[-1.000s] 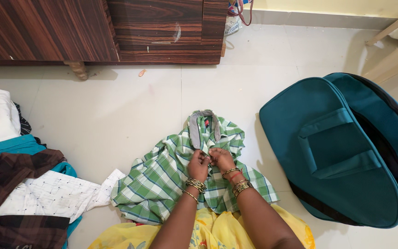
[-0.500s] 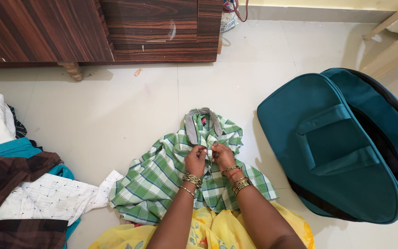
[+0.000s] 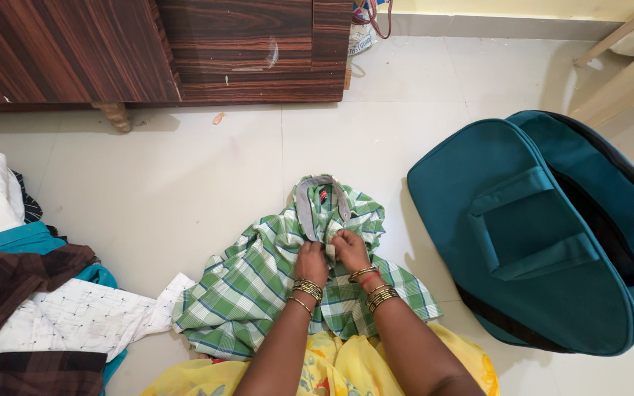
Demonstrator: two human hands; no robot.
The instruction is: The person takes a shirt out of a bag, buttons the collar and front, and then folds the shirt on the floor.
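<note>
In the head view, the green checked shirt [image 3: 288,282] lies on the pale tiled floor [image 3: 177,183], with its grey collar [image 3: 322,202] pointing away from the person. The left hand [image 3: 311,262] and the right hand [image 3: 349,249] are close together just below the collar, both pinching the front edges of the shirt between narrow fingertips, near the top of the front opening. As I judge it, the closing of the front is only at its beginning: the place under the collar is being joined, while the lower part of the shirt is crumpled and spread, and the sleeves are not laid flat. So the smoothing and folding are not yet done.

For the room, I take the shirt as the landmark. To the left of the shirt a heap of other clothes [image 3: 38,315] lies, and its white piece with small dots touches, or almost touches, the shirt's left edge, so this side is narrow. To the right of the shirt stands a teal bag [image 3: 530,235], near to the shirt but apart from it. Beyond the shirt, open floor goes up to the dark wooden cabinet [image 3: 155,48], and this is the largest free area. Below the shirt, the person's yellow garment [image 3: 332,367] touches its hem
</note>
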